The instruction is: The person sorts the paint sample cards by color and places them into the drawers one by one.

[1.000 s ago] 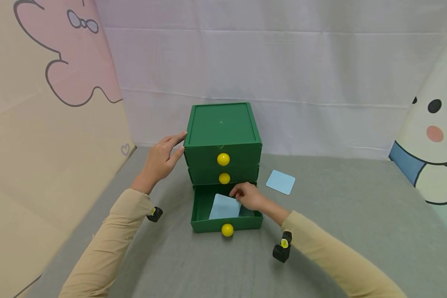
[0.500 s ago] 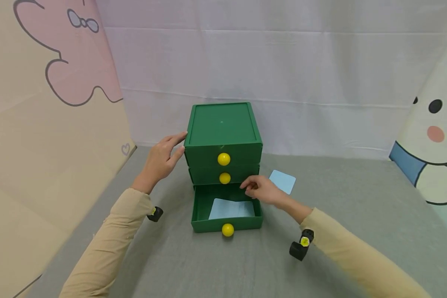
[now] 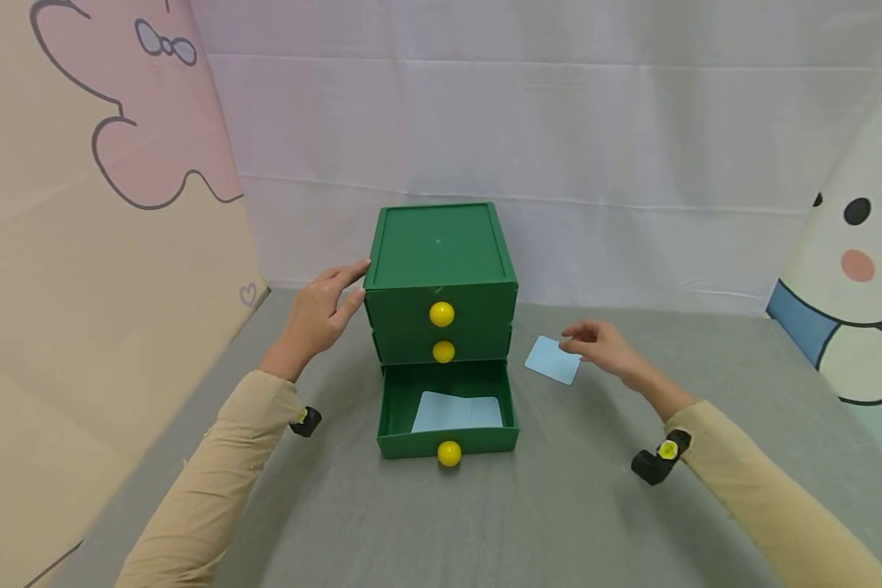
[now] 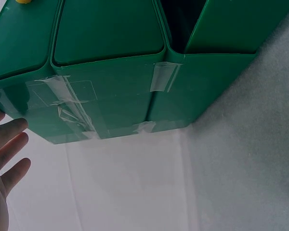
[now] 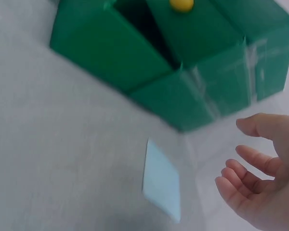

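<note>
In the head view a green drawer cabinet has yellow knobs. Its bottom drawer is pulled out, the two above it are closed. Light blue cards lie inside that drawer. My left hand rests its fingertips against the cabinet's left side near the top. Over the right edge of a single light blue card on the table hovers my right hand, fingers loosely bent. In the right wrist view thumb and fingers are spread, nothing between them, apart from the card.
Grey cloth covers the table. A white cloth wall stands behind the cabinet. Printed panels flank it, one with a pink figure at left. Clear tape runs along the cabinet's side in the left wrist view.
My right hand has left the cards in the open drawer and moved right to above the loose card on the table. The left hand has stayed at the cabinet's side.
</note>
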### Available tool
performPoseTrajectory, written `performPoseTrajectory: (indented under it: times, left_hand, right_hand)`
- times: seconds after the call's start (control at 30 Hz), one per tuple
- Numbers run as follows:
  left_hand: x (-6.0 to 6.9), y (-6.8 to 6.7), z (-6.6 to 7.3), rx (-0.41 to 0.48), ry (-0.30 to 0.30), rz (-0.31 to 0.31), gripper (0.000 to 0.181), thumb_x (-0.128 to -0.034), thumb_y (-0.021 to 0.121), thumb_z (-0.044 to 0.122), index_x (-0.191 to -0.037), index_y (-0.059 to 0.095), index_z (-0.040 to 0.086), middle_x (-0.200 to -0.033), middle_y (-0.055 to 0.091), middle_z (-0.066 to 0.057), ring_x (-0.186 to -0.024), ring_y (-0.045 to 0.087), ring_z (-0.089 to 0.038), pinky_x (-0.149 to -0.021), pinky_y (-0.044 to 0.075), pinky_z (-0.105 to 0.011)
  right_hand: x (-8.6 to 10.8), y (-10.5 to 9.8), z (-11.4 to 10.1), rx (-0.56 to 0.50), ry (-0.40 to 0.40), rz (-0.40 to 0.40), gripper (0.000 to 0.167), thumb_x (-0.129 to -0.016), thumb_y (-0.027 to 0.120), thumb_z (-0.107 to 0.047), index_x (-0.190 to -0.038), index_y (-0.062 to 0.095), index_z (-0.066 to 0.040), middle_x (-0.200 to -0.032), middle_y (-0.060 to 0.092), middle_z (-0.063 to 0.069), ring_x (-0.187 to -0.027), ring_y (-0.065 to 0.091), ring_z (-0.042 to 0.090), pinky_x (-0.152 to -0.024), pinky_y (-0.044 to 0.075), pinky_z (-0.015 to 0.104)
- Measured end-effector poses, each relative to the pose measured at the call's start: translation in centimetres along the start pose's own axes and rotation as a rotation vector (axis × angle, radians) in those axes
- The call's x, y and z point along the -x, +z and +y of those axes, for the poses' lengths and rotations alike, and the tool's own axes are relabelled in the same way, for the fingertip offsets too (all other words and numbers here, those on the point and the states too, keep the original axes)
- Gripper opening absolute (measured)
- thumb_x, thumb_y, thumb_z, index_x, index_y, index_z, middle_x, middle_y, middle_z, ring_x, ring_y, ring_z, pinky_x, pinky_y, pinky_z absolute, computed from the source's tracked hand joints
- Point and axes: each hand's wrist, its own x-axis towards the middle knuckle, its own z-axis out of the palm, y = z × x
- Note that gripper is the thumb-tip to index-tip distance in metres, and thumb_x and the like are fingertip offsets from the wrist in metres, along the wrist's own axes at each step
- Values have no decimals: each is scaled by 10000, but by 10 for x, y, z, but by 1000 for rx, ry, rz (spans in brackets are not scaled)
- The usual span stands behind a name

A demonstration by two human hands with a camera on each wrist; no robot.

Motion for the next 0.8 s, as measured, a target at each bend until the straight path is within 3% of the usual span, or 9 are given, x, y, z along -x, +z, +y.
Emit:
performPoseTrajectory:
  times: [0.3,0.6,0.8]
  left_hand:
    - [-1,1,0,3,3,-8,435,-968,422,268,-1313,472,7,-1244,540,-169,-1160,475,-299,-890,416,-485]
    - [1,0,-1,5,4,-7,451,-975,404,292,-1319,463,6,-1247,535,-175,-1164,469,-308,-903,404,-487]
    - [0,1,-1,12,16,4,468,-976,394,317,-1318,464,4,-1242,538,-177,-1158,475,-309,-905,404,-485]
  right_hand:
    - [-5,-4,48,86,100,56,502,-861,620,-253,-1175,493,118,-1032,543,192,-935,499,264,-761,431,322]
    - [-17,5,72,133,88,55,600,-838,641,-233,-1250,418,142,-1206,466,317,-1090,458,411,-872,406,493]
    - [-24,11,79,220,57,91,615,-800,672,-209,-1215,440,181,-1164,495,333,-1043,482,413,-858,406,509]
